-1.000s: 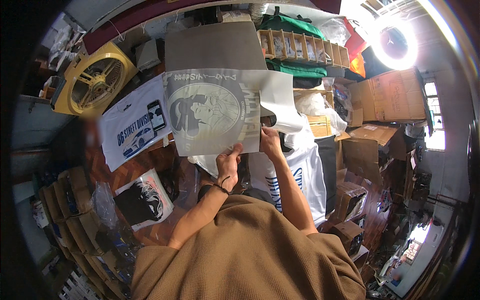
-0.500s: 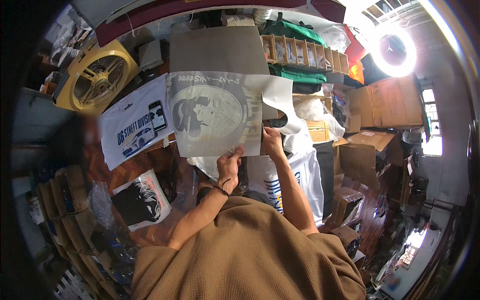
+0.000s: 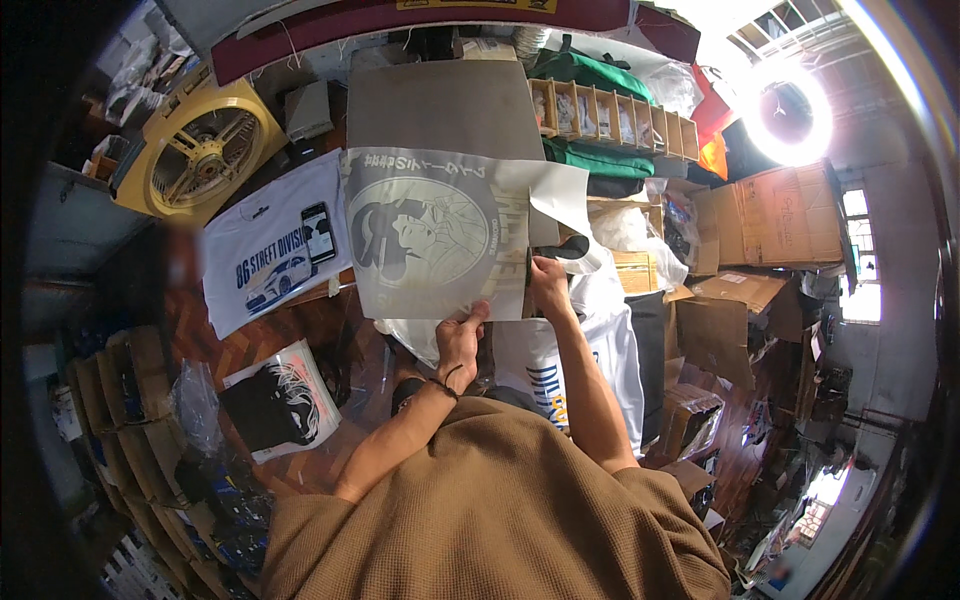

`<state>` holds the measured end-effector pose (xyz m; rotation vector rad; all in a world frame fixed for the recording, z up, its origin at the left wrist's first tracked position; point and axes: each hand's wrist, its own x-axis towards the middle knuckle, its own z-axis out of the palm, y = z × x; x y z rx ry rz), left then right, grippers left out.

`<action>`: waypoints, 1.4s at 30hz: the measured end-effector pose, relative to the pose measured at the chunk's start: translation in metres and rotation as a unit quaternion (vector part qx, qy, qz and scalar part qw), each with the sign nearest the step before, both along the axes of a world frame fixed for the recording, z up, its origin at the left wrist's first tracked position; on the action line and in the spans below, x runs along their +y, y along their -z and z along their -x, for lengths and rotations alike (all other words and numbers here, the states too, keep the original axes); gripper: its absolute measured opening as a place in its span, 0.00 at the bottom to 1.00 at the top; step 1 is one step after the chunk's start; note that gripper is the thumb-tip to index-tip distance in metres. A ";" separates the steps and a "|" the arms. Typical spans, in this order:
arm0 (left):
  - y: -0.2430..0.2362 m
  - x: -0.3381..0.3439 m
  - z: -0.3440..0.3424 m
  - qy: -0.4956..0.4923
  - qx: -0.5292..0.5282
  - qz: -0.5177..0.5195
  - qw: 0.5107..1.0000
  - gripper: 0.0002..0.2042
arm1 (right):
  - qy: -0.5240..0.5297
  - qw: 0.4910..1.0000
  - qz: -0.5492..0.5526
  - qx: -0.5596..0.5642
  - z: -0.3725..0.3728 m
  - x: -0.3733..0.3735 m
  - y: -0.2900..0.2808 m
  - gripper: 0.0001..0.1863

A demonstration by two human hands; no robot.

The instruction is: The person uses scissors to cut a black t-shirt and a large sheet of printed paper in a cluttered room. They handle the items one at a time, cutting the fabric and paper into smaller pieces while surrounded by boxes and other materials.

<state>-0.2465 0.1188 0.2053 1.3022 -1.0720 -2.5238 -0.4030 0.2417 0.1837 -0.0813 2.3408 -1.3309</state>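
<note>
Fabric of the wearer's brown top point(image 3: 490, 500) fills the foreground. Clock directions run from the translucent printed sheet point(image 3: 420, 250), next largest, just above mid-view. It bears a figure in an oval, and its right side curls into a pale flap toward three o'clock. At twelve o'clock stands a plain grey board point(image 3: 440, 105); the sheet overlaps its near edge.

A yellow fan point(image 3: 210, 155) sits at ten o'clock. At nine, a white T-shirt point(image 3: 235, 240) with a blue car print is spread flat, probably so the design shows in full. At three, a large carton point(image 3: 785, 215) hides its contents; at eight, cardboard cartons point(image 3: 165, 450) hold dark and blue items too blurred to identify. At two o'clock, a slatted wooden tray point(image 3: 672, 130) is divided into narrow compartments, several with small pale packets, seemingly to keep them sorted.

Smaller are the hands. The left hand point(image 3: 458, 335), at six o'clock, is closed in a pinch on the sheet's lower edge, thumb on top; the right hand point(image 3: 550, 284), at four, is closed at its lower right edge, though which layer it grips is unclear. Together they seem to keep the sheet flat. Smallest, a phone point(image 3: 318, 232) lies screen-up on the shirt, likely for easy viewing.
</note>
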 end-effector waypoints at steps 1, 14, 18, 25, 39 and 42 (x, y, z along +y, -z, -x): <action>-0.002 0.000 0.001 0.003 -0.001 -0.002 1.000 0.08 | 0.000 1.000 0.000 0.005 0.002 0.003 0.004 0.21; 0.005 0.002 -0.007 -0.003 0.014 -0.006 1.000 0.08 | -0.024 0.998 -0.044 0.034 0.034 -0.010 -0.021 0.30; 0.006 0.000 -0.011 -0.008 0.032 -0.024 0.999 0.06 | -0.026 0.999 -0.030 0.007 0.048 -0.019 -0.026 0.34; 0.011 -0.001 -0.018 0.017 0.025 -0.011 0.999 0.07 | 0.079 0.992 0.092 -0.024 0.094 -0.009 -0.021 0.26; 0.030 0.006 -0.017 0.041 -0.049 -0.011 0.998 0.06 | 0.199 0.944 0.224 -0.136 -0.079 0.028 -0.008 0.14; 0.035 0.007 -0.016 0.043 -0.046 -0.006 0.998 0.07 | 0.228 0.916 0.263 -0.202 -0.098 0.021 -0.003 0.14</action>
